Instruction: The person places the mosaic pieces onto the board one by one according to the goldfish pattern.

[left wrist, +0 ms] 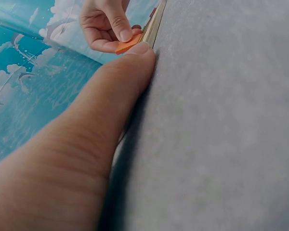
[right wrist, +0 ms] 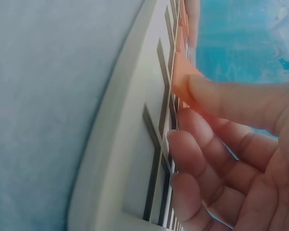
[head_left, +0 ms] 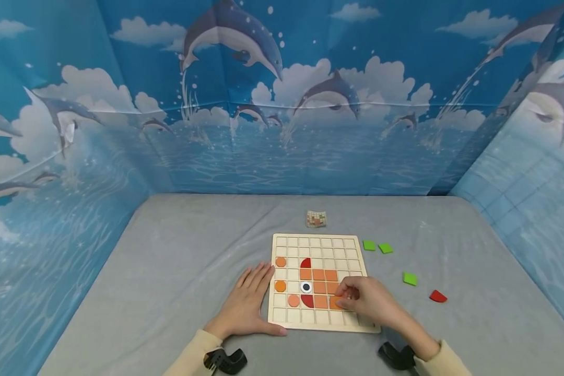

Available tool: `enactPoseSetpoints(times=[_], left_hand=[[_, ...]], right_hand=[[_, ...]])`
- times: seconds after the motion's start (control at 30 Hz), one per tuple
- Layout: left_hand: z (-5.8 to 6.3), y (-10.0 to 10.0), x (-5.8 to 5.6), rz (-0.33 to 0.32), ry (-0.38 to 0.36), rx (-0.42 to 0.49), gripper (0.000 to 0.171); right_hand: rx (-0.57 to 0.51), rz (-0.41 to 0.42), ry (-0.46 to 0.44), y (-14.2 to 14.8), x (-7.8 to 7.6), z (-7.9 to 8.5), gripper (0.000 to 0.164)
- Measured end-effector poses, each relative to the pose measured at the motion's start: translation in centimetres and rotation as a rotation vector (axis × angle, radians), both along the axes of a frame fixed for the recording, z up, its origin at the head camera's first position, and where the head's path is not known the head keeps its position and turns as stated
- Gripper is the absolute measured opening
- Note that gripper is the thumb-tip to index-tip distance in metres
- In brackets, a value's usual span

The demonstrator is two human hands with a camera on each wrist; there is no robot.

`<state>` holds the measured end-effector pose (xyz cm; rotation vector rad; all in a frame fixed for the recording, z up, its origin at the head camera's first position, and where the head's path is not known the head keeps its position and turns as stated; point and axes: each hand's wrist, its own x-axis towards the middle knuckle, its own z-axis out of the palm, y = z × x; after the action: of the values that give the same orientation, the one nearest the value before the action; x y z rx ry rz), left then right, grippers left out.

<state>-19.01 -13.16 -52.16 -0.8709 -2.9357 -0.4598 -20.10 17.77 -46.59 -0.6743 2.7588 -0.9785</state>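
Observation:
A light wooden grid board (head_left: 321, 327) lies on the grey cloth. My left hand (head_left: 249, 303) rests along its left side, fingers straight, thumb (left wrist: 142, 53) at the near left corner. Between thumb and fingers my right hand (head_left: 371, 300) pinches an orange square tile (right wrist: 183, 79), tilted low over the board's lower middle. Left of it sit salmon square tiles (head_left: 319, 287), red quarter-round tiles (head_left: 306, 262) and a white tile with a black dot (head_left: 306, 286). Orange and salmon round tiles (head_left: 280, 286) occupy cells near the left side.
To the right of the board lie several green square tiles (head_left: 410, 279) and a red quarter-round tile (head_left: 438, 296). A small patterned card (head_left: 316, 219) is behind the board. Dolphin-print curtains (head_left: 301, 156) enclose the back and sides of the cloth-covered table (head_left: 192, 240).

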Motion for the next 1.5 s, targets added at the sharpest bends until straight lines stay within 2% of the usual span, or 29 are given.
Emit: enactPoseSetpoints(times=[0.37, 0.73, 0.87, 1.03, 1.2, 1.33, 1.5], left_hand=[[0.2, -0.1, 0.0, 0.006, -0.018, -0.003, 0.128], [-0.2, -0.1, 0.2, 0.017, -0.031, -0.027, 0.129], [-0.2, -0.1, 0.2, 0.009, -0.028, -0.022, 0.129], [0.1, -0.4, -0.5, 0.002, -0.007, -0.030, 0.129], [0.2, -0.5, -0.7, 0.008, -0.014, -0.047, 0.129], [0.0, -0.3, -0.7, 0.000, -0.015, -0.041, 0.129], [-0.1, -0.3, -0.7, 0.009, -0.018, -0.057, 0.129]], right_hand=[[0.097, -0.075, 0.068, -0.6, 0.0, -0.1, 0.016], [0.122, -0.083, 0.068, -0.9, 0.3, -0.4, 0.018], [0.112, -0.062, 0.079, -0.8, 0.4, -0.3, 0.018], [0.084, -0.046, 0.114, -0.9, 0.0, -0.3, 0.019], [0.064, -0.031, 0.109, -0.8, 0.0, -0.4, 0.016], [0.034, -0.041, 0.106, 0.1, 0.3, -0.2, 0.012], [-0.015, -0.113, 0.158, 2.6, 0.5, 0.3, 0.007]])
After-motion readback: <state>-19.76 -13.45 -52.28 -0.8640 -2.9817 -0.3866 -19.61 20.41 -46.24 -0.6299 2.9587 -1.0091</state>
